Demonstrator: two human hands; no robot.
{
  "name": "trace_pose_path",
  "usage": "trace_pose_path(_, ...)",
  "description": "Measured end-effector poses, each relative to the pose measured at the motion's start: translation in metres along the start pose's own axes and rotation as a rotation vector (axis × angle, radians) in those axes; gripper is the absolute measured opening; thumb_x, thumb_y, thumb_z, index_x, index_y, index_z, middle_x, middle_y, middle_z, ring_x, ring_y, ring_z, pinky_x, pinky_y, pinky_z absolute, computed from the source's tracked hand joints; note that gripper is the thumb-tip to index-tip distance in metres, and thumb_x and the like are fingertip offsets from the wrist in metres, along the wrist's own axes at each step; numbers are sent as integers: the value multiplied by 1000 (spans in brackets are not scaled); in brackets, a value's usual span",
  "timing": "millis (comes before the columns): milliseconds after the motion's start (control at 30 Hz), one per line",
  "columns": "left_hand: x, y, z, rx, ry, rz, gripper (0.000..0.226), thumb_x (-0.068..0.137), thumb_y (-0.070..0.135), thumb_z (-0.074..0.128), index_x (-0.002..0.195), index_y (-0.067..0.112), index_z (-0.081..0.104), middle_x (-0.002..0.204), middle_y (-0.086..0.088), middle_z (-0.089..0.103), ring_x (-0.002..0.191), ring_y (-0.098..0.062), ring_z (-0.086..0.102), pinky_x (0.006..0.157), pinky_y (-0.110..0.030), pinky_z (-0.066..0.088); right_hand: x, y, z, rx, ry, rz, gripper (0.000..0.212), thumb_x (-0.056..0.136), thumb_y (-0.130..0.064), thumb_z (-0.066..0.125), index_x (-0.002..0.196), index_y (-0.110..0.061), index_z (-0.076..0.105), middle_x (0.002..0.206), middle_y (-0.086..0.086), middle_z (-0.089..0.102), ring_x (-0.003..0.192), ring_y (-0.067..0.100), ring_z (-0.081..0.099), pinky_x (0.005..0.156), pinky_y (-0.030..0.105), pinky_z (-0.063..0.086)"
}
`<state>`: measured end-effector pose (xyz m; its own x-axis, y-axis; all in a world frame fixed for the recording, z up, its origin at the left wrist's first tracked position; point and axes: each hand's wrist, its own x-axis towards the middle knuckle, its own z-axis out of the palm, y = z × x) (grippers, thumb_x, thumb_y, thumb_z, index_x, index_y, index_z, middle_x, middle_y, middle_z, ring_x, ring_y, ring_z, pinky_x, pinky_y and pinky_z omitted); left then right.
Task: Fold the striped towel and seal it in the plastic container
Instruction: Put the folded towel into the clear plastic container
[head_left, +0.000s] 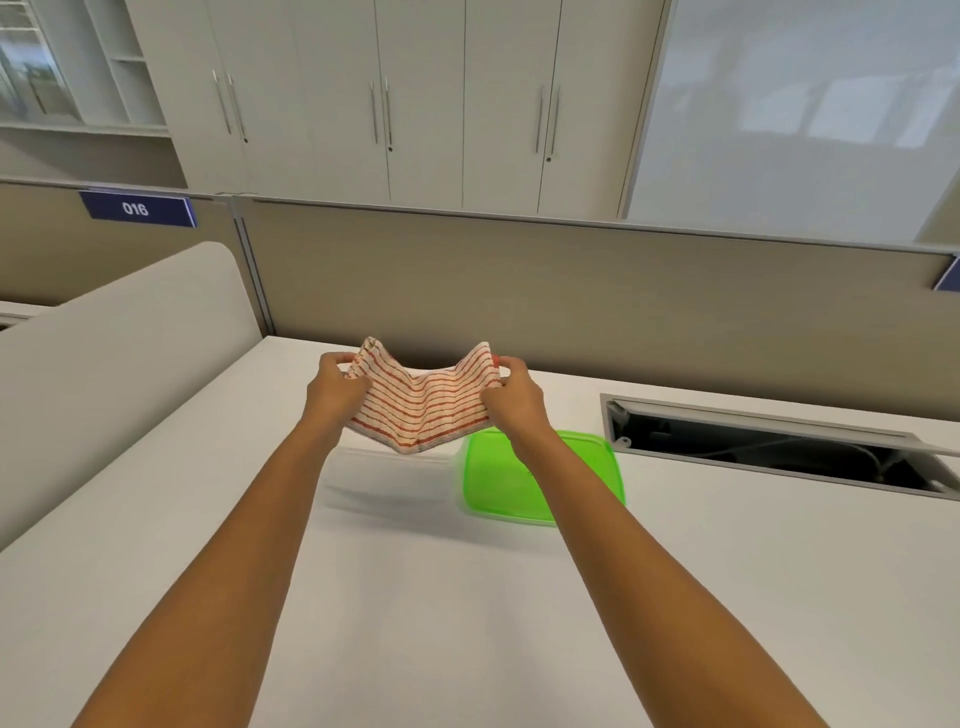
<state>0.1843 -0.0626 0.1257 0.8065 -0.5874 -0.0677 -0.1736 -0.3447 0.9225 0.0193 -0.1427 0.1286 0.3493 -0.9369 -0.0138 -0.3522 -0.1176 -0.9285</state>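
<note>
The room is bright with soft, even light. The white surface (467, 623) looks pale and has only faint shadows. The clear box (387, 480) and green lid (540, 480) look smeared with blur. The board (810, 109) has a dull shine. Straight lines bend near the edges.

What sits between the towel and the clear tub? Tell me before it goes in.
Nothing visible. The striped towel hangs in the air between the left hand and right hand, above the clear container, which is open. The green lid lies beside it on the desk, off to the right.
</note>
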Motion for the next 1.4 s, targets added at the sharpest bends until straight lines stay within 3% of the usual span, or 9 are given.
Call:
trace_pose_path(200, 24, -12, 0, 28, 20, -19, 41, 95, 26, 48, 133, 15, 38, 129, -16, 56, 111, -33, 58, 79, -34, 46, 14, 1, 34, -161, -24, -59, 36, 93, -16, 42, 129, -12, 45, 125, 16, 59, 113, 34, 55, 93, 39, 44)
trace_pose_path(433, 37, -29, 2, 216, -2, -25, 43, 94, 26, 50, 133, 13, 40, 129, -18, 56, 112, -34, 59, 83, -37, 50, 21, 18, 54, -640, 9, -217, 30, 88, 4, 37, 114, 0, 50, 118, 20, 58, 110, 37, 53, 88, 39, 42)
trace_pose_path(600, 33, -43, 7, 438, 236, 228, 38, 90, 18, 57, 127, 12, 50, 131, -15, 56, 113, -34, 56, 91, -43, 49, 18, 22, 55, -831, 15, -402, 35, 86, 8, 38, 117, -2, 50, 117, 18, 57, 108, 34, 50, 87, 39, 38)
trace_pose_path(767, 29, -59, 7, 832, 161, 344, 35, 98, 26, 39, 112, 8, 65, 108, -12, 69, 90, -28, 67, 78, -33, 53, 13, 31, 65, -962, -104, -540, 36, 99, -23, 31, 108, -5, 61, 108, 16, 66, 104, 36, 56, 92, 41, 34)
trace_pose_path(900, 24, -58, 9, 1066, -2, 284, 37, 100, 27, 31, 121, 12, 57, 117, -7, 66, 103, -25, 64, 92, -34, 48, 11, 40, 61, -1145, -278, -492, 57, 101, -35, 14, 115, -8, 62, 104, 19, 69, 108, 33, 57, 113, 44, 15)
trace_pose_path(1033, 20, -54, 12, 1100, -25, 324, 38, 101, 27, 27, 121, 12, 56, 115, -6, 67, 103, -22, 65, 95, -34, 46, 10, 41, 60, -1099, -225, -545, 63, 100, -39, 15, 98, -5, 69, 97, 17, 71, 104, 31, 59, 115, 42, 13)
trace_pose_path(1167, 22, -66, 11, 828, 176, 454, 44, 99, 33, 32, 97, 7, 68, 94, -12, 72, 80, -24, 66, 81, -33, 47, 11, 46, 44, -770, 29, -658, 32, 97, -29, 37, 96, -13, 65, 96, 8, 71, 92, 31, 61, 89, 41, 38)
trace_pose_path(1267, 12, -72, 10, 689, 244, 502, 40, 98, 31, 38, 102, 5, 68, 99, -14, 72, 83, -27, 66, 78, -35, 49, 11, 63, 19, -573, 126, -627, 16, 91, -17, 50, 95, -12, 64, 94, 8, 68, 88, 30, 58, 78, 41, 44)
trace_pose_path(1400, -8, -79, 14, 617, 274, 539, 36, 95, 27, 44, 114, 5, 65, 110, -15, 70, 92, -29, 65, 85, -40, 52, 4, 103, -13, -636, 135, -544, 13, 85, -13, 60, 96, -11, 67, 95, 10, 68, 90, 33, 60, 76, 42, 48)
